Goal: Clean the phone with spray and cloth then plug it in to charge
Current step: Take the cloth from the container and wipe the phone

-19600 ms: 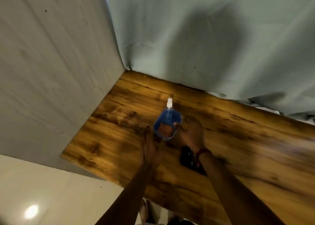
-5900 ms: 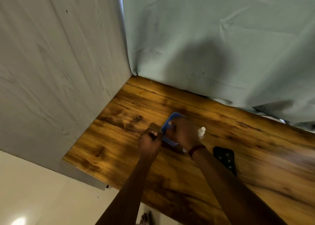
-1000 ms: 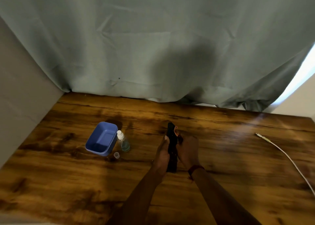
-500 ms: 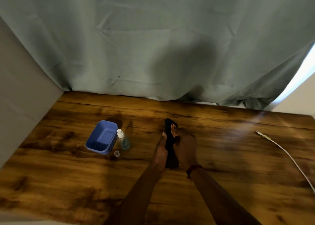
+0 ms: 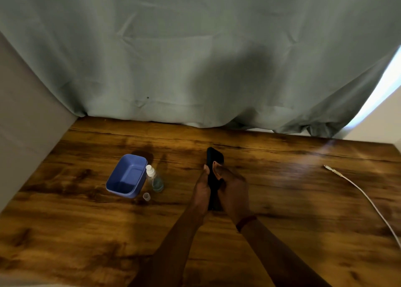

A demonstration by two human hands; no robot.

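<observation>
To the left of the fingers, a blue tub (image 5: pixel 128 176) is sitting on the wooden table (image 5: pixel 282 199), open side up and tilted toward the camera. A small spray bottle (image 5: pixel 154 179) with a white nozzle is standing just beside the tub's right wall, between the tub and the hands, and a tiny clear cap (image 5: pixel 146 196) is lying on the wood just below the bottle. Well to the right of the fingers, a white charging cable (image 5: pixel 366 197) is trailing across the table, its plug end pointing left, apart from the phone. Beyond the fingertips, a grey-green curtain (image 5: pixel 195 58) is hanging down to the far edge of the table. Nothing is lying between the hands and the cable.

The left hand (image 5: pixel 202 192) and the right hand (image 5: pixel 233 192) are gripping a black phone (image 5: pixel 213 159) between them, one at each long side, with its upper end sticking up past the fingertips. The left thumb is pressing along the phone's left edge; the right thumb is lying across its face, the right fingers curling behind it. Whether a cloth is under either hand cannot be told. A dark red band (image 5: pixel 246 221) is circling the right wrist.
</observation>
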